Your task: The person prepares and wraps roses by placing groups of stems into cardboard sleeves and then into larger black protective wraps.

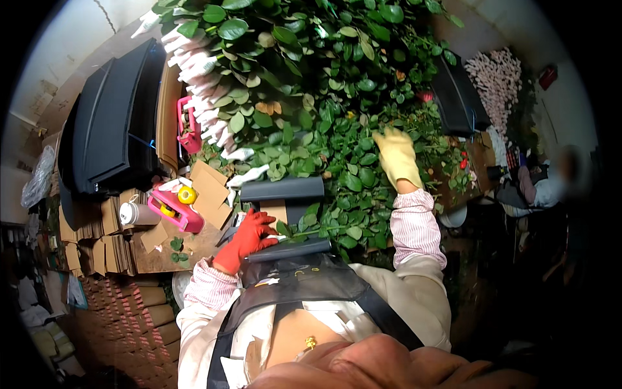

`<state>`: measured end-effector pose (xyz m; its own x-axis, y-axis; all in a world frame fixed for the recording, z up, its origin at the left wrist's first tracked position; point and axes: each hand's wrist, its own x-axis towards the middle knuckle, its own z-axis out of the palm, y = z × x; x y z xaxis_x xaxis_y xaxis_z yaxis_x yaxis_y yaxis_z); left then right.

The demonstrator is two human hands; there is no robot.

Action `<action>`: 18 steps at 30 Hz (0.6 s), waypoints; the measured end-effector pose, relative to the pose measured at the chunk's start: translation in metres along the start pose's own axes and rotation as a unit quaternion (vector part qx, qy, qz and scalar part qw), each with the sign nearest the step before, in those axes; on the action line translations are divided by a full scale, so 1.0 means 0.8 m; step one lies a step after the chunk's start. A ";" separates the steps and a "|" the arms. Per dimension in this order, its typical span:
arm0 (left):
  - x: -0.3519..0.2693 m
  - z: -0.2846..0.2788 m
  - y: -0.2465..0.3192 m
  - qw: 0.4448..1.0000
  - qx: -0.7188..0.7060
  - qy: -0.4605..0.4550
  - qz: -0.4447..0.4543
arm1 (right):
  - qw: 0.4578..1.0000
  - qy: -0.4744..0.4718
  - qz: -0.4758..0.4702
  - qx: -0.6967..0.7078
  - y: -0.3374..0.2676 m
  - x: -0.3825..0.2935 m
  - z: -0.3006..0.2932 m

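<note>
My left hand (250, 236), in a red rubber glove, rests over the left end of a dark wrapping sheet (282, 188) with curled edges, close to my apron. A piece of cardboard (275, 212) and a leafy stem lie on that sheet; a small white tip shows by my fingers. What the hand grips, if anything, is unclear. My right hand (396, 153), in a pale yellow glove, reaches onto the leafy green stems (357, 170), its fingertips partly among leaves. Left of the stems, many flower heads in white sleeves (206, 97) form a long row.
At left stand a stack of black sheets (114, 121), pink tape dispensers (177, 211), a yellow tape roll (187, 195), cardboard pieces (209, 192) and a lidded cup (138, 214). More dark sheets (459, 97) stand at right. A person (546, 182) sits at far right.
</note>
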<state>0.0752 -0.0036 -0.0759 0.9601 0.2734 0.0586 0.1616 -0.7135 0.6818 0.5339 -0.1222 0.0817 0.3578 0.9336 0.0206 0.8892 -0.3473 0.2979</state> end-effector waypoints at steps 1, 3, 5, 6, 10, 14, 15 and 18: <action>0.005 -0.002 0.002 1.000 0.003 -0.004 0.003 | 0.997 0.061 -0.004 0.056 -0.003 0.000 -0.041; 0.007 -0.001 0.002 1.000 -0.008 -0.001 0.010 | 0.959 0.244 -0.032 0.140 -0.026 0.007 -0.069; 0.013 0.000 -0.002 1.000 -0.017 -0.007 0.018 | 0.946 0.239 -0.079 0.204 -0.052 0.023 -0.046; 0.012 -0.002 -0.001 1.000 -0.007 -0.002 0.024 | 0.979 0.132 -0.089 0.125 -0.069 0.028 -0.037; 0.016 0.001 -0.003 1.000 -0.007 0.003 0.025 | 0.983 -0.165 0.023 0.070 -0.099 0.078 0.021; 0.003 0.004 -0.004 1.000 -0.010 0.001 -0.013 | 0.929 0.269 -0.066 0.244 -0.108 0.059 -0.034; 0.007 0.002 -0.002 1.000 -0.013 0.002 -0.012 | 0.895 0.336 -0.088 0.279 -0.106 0.059 -0.039; 0.010 0.004 -0.002 1.000 -0.029 -0.007 -0.004 | 0.872 0.244 -0.114 0.408 -0.099 0.059 -0.044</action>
<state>0.0835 -0.0025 -0.0788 0.9619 0.2700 0.0420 0.1569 -0.6717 0.7240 0.4703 -0.0472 0.0925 0.1583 0.8436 0.5131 0.8997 0.0908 -0.4270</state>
